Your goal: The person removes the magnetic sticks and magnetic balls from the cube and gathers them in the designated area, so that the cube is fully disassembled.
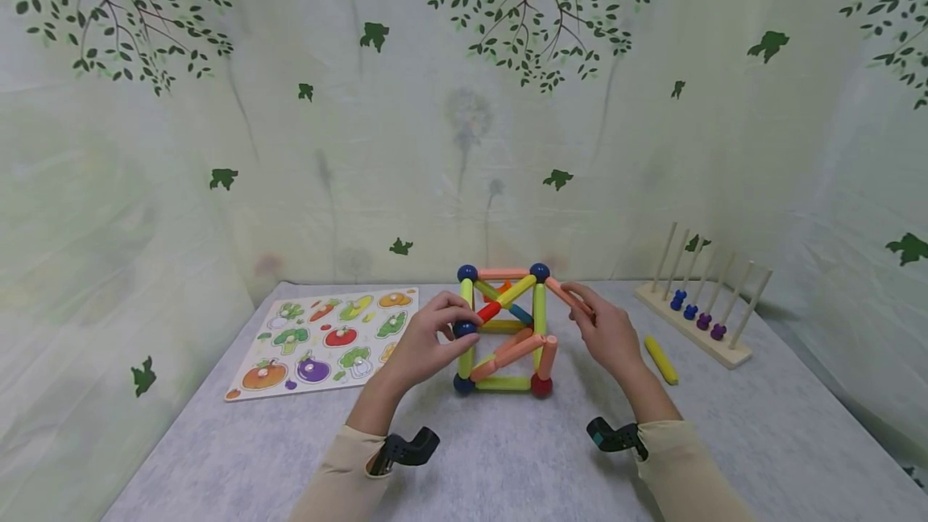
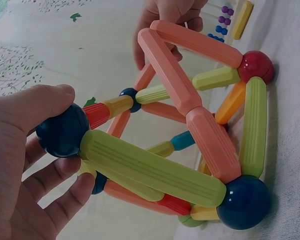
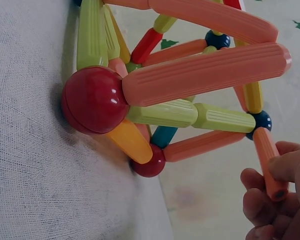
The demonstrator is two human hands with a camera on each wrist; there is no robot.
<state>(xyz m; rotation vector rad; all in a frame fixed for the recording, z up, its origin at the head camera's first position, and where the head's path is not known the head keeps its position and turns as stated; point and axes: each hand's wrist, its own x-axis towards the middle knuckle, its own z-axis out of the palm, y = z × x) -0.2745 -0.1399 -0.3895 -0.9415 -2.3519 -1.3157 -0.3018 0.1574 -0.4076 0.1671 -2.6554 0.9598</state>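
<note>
A frame of coloured magnetic rods and balls stands on the table between the hands. My left hand holds the dark blue ball at its near upper left corner, thumb on one side and fingers on the other. A green rod runs from that ball to a lower blue ball. My right hand pinches a salmon rod by its outer end; the other end meets the upper right blue ball. Another salmon rod rises from the red ball, its far end joined to no ball.
A vegetable picture board lies on the left. On the right stands a wooden peg rack with blue and purple beads. A loose yellow rod lies beside my right forearm. A leaf-printed curtain hangs behind the table.
</note>
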